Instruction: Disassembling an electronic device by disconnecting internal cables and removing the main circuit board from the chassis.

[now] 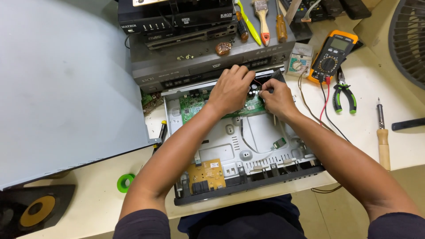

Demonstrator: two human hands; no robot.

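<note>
Item: opened disc-player chassis [248,150], cover off, flat on the white bench [363,132] directly before the person.

Work area: green circuit board [195,106] at the chassis's far edge. Both hands meet over its right end.

Left hand [231,88]: fingers curled, resting on the board edge; what it grips underneath cannot be told.

Right hand [275,98]: fingertips pinched on a small pale part beside dark capacitors; the part itself is too small to identify.

Handling note: judged fine work. Keep the wrists braced on the chassis wall, and keep the red and black meter leads [325,104] off the board.

Inside chassis: tan board [208,172] near the front left; small green board [279,143] on a thin cable.

Surroundings: stacked players [195,48] crowd the far side, touching the chassis and limiting reach. Orange multimeter [333,55], green-handled pliers [344,95] and wooden-handled soldering iron [382,137] to the right. Green tape roll [125,182] at near left. Grey panel [62,88] leaning at left.
</note>
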